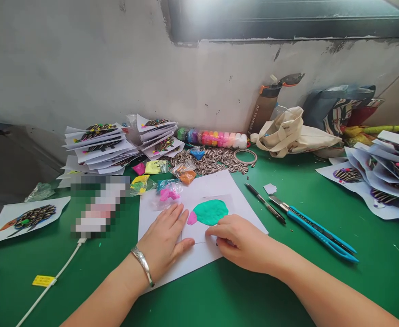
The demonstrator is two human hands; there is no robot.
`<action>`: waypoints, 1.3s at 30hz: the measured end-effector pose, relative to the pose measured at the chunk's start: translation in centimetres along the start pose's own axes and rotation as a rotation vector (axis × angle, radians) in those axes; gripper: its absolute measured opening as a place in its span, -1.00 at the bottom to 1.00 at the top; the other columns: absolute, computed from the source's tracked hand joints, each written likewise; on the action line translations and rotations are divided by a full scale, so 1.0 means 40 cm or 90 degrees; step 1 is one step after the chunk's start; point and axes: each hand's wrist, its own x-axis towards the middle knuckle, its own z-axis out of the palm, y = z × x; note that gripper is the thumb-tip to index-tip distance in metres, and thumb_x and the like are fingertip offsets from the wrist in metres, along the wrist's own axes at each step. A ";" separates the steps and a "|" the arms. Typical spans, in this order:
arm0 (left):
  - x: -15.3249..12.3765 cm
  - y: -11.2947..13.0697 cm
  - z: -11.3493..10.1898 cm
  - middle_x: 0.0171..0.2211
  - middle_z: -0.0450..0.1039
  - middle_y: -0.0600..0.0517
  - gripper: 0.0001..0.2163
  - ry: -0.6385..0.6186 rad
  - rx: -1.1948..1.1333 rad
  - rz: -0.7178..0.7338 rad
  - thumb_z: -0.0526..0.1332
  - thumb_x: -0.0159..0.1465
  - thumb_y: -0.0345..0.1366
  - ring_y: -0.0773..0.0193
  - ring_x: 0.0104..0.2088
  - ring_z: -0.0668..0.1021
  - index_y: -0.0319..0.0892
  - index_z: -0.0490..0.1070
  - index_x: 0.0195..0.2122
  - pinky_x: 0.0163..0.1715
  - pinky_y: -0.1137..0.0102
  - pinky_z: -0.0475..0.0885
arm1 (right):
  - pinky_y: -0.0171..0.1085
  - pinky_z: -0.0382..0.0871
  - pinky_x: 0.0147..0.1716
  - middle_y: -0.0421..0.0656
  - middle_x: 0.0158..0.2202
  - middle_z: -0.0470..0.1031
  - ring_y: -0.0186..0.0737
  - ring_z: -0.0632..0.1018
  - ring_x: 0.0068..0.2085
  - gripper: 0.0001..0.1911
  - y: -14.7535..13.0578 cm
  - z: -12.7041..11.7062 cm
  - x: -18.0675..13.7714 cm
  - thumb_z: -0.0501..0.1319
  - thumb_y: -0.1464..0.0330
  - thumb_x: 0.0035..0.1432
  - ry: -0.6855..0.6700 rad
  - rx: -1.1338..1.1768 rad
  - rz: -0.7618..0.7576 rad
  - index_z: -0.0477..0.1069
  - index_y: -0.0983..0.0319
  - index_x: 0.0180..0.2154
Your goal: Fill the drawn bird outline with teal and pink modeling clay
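Observation:
My left hand (165, 236) lies flat with fingers spread on a small white card (199, 229), holding it down. The card rests on a larger white sheet (219, 184) on the green table (253, 290). A flattened patch of green clay (210, 212) with a small pink clay bit (192, 219) at its left end is stuck on the card. My right hand (242, 242) is curled beside the clay's lower right edge, fingertips pressed on the card. Whether it holds anything is hidden.
Sunflower seeds (213, 161) and small clay bags (167, 190) lie behind the sheet. A row of clay tubs (213, 137) and stacks of finished cards (100, 143) stand at the back, with more cards (383, 181) at the right. Blue utility knives (317, 229), a pen (264, 203) and a white cable (49, 284) are nearby.

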 end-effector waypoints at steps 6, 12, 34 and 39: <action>-0.004 0.005 0.011 0.26 0.10 -0.20 -0.44 -0.010 0.037 0.001 0.01 0.31 0.01 -0.06 0.25 0.18 -0.23 0.15 0.23 0.17 0.05 0.18 | -0.32 0.12 -0.39 -0.18 -0.48 0.40 -0.24 0.37 -0.39 -0.72 -0.002 -0.001 -0.001 0.05 0.57 0.07 0.003 -0.001 0.005 0.45 0.18 -0.27; -0.002 0.010 0.009 0.27 0.07 -0.22 -0.44 -0.043 0.062 -0.005 0.02 0.31 0.01 -0.07 0.25 0.17 -0.20 0.13 0.25 0.17 0.05 0.16 | -0.32 0.11 -0.38 -0.18 -0.49 0.39 -0.25 0.35 -0.41 -0.72 -0.001 0.002 0.001 0.05 0.56 0.08 0.002 -0.010 0.004 0.46 0.19 -0.28; -0.002 0.002 0.004 0.26 0.11 -0.14 -0.43 -0.005 -0.054 -0.033 0.05 0.30 -0.01 -0.04 0.24 0.17 -0.13 0.07 0.27 0.19 0.05 0.13 | -0.32 0.08 -0.41 -0.20 -0.50 0.37 -0.27 0.32 -0.43 -0.72 0.002 0.005 0.000 0.03 0.56 0.08 0.004 -0.018 -0.006 0.45 0.19 -0.29; -0.001 0.004 0.003 0.27 0.07 -0.13 -0.51 -0.017 -0.037 -0.030 0.04 0.31 -0.03 -0.06 0.24 0.16 -0.03 0.15 0.24 0.16 0.03 0.16 | -0.32 0.09 -0.40 -0.18 -0.46 0.40 -0.26 0.34 -0.40 -0.71 0.000 0.003 0.001 0.03 0.57 0.08 0.002 -0.013 -0.008 0.45 0.20 -0.26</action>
